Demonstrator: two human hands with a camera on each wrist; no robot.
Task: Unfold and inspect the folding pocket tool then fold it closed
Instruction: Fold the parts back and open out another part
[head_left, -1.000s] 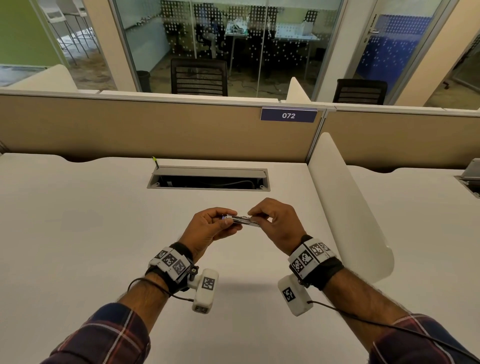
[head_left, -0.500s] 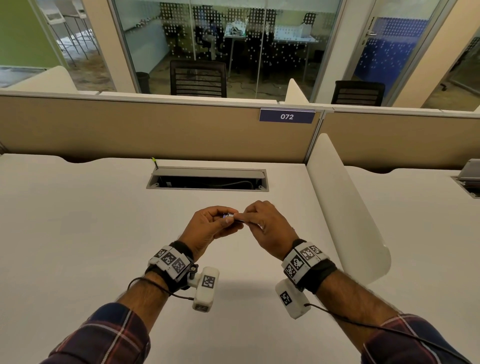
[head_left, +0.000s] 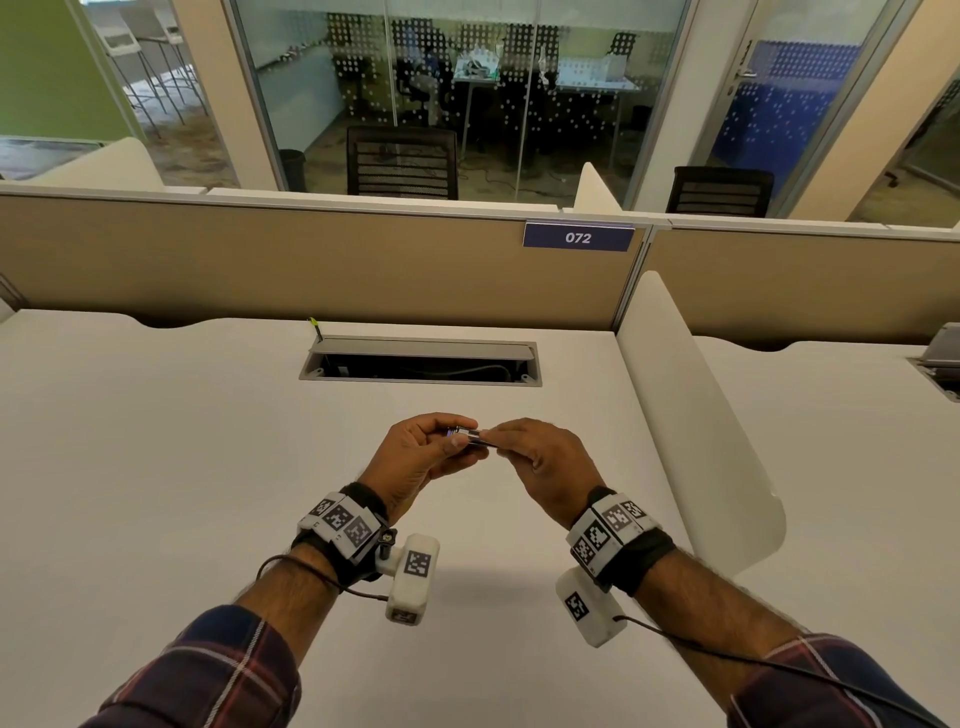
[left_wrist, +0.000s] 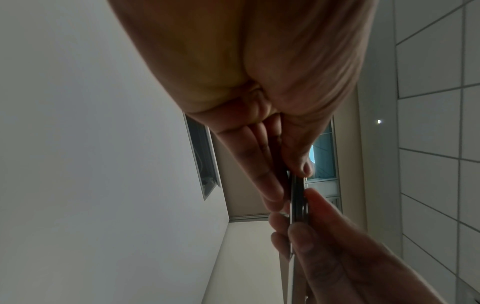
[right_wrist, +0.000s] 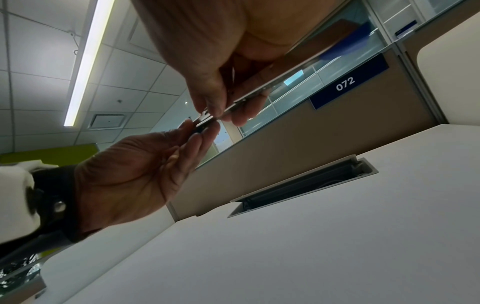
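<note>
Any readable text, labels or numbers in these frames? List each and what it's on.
"072": white digits on the blue desk number plate fixed to the tan partition.
Wrist-band markers: square black-and-white codes, no text.
Folding pocket tool: no marking legible.

Pocket tool (head_left: 470, 436) held above bench (head_left: 156, 467), between left hand (head_left: 421, 457) and right hand (head_left: 545, 462). Cable hatch (head_left: 421, 361) in bench behind hands. Partition (head_left: 260, 260) behind hatch; side divider (head_left: 691, 415) right of hands.

left hand (head_left: 415, 457) and right hand (head_left: 545, 462) raised together, fingertips pinching, wrists apart
</note>
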